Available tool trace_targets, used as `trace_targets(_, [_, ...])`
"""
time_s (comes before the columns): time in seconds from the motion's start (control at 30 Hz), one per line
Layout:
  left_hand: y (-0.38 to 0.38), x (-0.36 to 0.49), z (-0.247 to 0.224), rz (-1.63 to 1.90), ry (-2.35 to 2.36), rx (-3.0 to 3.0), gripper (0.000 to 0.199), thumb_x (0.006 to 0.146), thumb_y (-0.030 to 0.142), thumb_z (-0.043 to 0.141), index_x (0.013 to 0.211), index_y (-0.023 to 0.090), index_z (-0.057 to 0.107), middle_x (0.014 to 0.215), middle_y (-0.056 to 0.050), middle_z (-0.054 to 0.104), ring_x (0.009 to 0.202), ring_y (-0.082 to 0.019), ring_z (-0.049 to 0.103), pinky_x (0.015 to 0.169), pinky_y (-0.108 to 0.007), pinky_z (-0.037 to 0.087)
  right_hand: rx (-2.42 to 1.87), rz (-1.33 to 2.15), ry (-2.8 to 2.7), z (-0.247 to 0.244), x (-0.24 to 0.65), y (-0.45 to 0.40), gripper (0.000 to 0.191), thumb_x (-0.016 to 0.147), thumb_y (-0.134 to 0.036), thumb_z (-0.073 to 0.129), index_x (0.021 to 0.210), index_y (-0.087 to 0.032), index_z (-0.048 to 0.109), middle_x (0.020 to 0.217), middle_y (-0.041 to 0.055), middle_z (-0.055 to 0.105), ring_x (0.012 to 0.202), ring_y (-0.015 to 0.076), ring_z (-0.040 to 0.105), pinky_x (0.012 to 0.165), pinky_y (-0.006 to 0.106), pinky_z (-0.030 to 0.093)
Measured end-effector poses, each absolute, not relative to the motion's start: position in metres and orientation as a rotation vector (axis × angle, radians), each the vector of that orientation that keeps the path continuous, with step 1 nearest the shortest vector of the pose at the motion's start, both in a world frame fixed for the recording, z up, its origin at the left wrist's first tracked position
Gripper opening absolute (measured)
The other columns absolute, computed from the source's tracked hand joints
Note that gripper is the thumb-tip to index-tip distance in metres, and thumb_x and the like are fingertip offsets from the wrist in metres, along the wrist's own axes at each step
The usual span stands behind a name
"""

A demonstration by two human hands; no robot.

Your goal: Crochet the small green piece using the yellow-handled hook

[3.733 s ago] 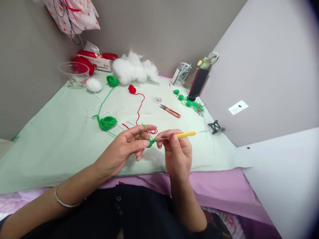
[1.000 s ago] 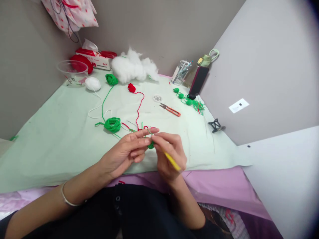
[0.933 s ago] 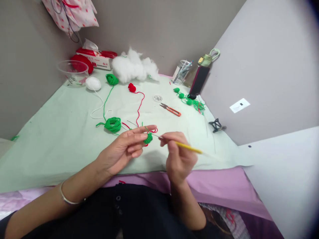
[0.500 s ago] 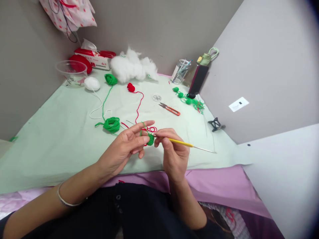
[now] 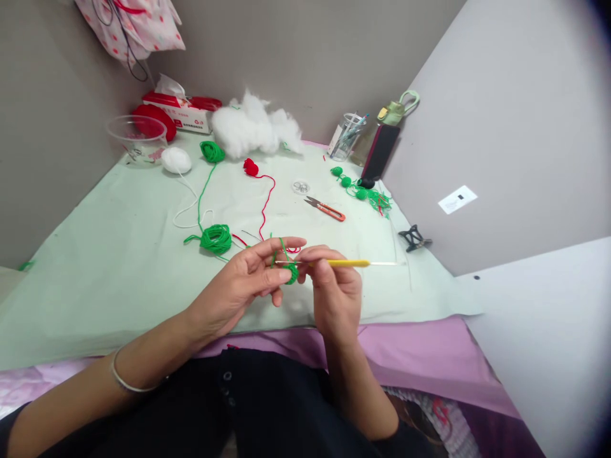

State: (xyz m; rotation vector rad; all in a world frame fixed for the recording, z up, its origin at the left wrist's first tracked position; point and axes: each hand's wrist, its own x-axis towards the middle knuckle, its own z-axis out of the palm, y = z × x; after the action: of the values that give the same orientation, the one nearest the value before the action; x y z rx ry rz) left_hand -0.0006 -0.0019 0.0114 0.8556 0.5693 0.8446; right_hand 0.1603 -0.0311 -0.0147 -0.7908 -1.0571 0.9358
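Observation:
My left hand (image 5: 238, 280) pinches a small green crocheted piece (image 5: 291, 275) between thumb and fingers, with green yarn looped over its raised index finger. My right hand (image 5: 334, 292) is closed on the yellow handle of a crochet hook (image 5: 351, 263). The hook lies nearly level, its metal tip at the top of the green piece beside the left fingers. A wound bundle of green yarn (image 5: 216, 239) rests to the left of my hands. Red yarn (image 5: 264, 210) runs down the table behind them, partly hidden by the fingers.
Orange-handled snips (image 5: 325, 208) and a small clear dish (image 5: 300, 187) lie beyond my hands. White stuffing (image 5: 252, 127), a white yarn ball (image 5: 176, 160) and a clear tub (image 5: 138, 143) stand at the back. Small green pieces (image 5: 361, 194), a phone (image 5: 380, 152) and a black stand (image 5: 414, 238) are at right.
The hook has swung from a downward slant to nearly level. The green piece and the left fingers have shifted slightly right. The green yarn bundle has moved a little.

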Motion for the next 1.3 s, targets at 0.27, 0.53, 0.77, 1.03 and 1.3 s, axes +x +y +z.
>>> trace_targets(0.27, [-0.003,-0.002,0.007,0.921,0.684,1.020,0.032,0.085,0.027,0.083,0.118,0.029,0.083,0.097,-0.002,0.058,0.080,-0.011,0.052,0.062,-0.018,0.052,-0.753,1.012,-0.933,-0.013,0.161,-0.029,0.016,0.098,-0.036,0.069,0.090,-0.025,0.079,0.086,0.0005,0.075,0.066,0.0102,0.062,0.062,0.026,0.051])
trace_targets(0.53, [-0.004,-0.004,0.006,0.956,0.697,1.076,0.031,0.087,0.027,0.082,0.118,0.030,0.082,0.093,-0.001,0.060,0.084,-0.013,0.055,0.067,-0.018,0.054,-0.884,0.757,-1.209,-0.010,0.163,-0.040,0.021,0.106,-0.029,0.053,0.100,-0.026,0.074,0.092,0.0006,0.075,0.074,0.0130,0.067,0.071,0.030,0.056])
trace_targets(0.77, [-0.006,-0.004,0.009,1.006,0.733,1.036,0.044,0.085,0.024,0.085,0.128,0.030,0.078,0.094,0.000,0.061,0.077,-0.011,0.055,0.060,-0.018,0.055,-0.893,0.371,-1.408,-0.010,0.159,-0.048,0.026,0.106,-0.019,0.048,0.113,-0.028,0.071,0.098,0.0033,0.076,0.080,0.0167,0.070,0.072,0.036,0.059])
trace_targets(1.03, [-0.008,0.000,0.012,0.994,0.725,0.914,0.049,0.080,0.023,0.088,0.127,0.023,0.076,0.090,0.001,0.062,0.068,-0.009,0.054,0.054,-0.018,0.052,-0.920,-0.013,-1.650,-0.025,0.159,-0.044,0.034,0.099,-0.012,0.059,0.126,-0.030,0.070,0.103,0.0062,0.076,0.094,0.0205,0.072,0.078,0.036,0.062])
trace_targets(1.3, [-0.001,-0.002,0.014,0.832,0.615,0.678,0.034,0.083,0.021,0.086,0.116,0.018,0.081,0.063,0.008,0.046,0.047,-0.001,0.020,0.045,-0.014,0.040,-0.916,0.334,-1.359,-0.014,0.160,-0.042,0.024,0.104,-0.022,0.053,0.106,-0.029,0.077,0.090,0.0043,0.076,0.084,0.0204,0.071,0.071,0.038,0.061])
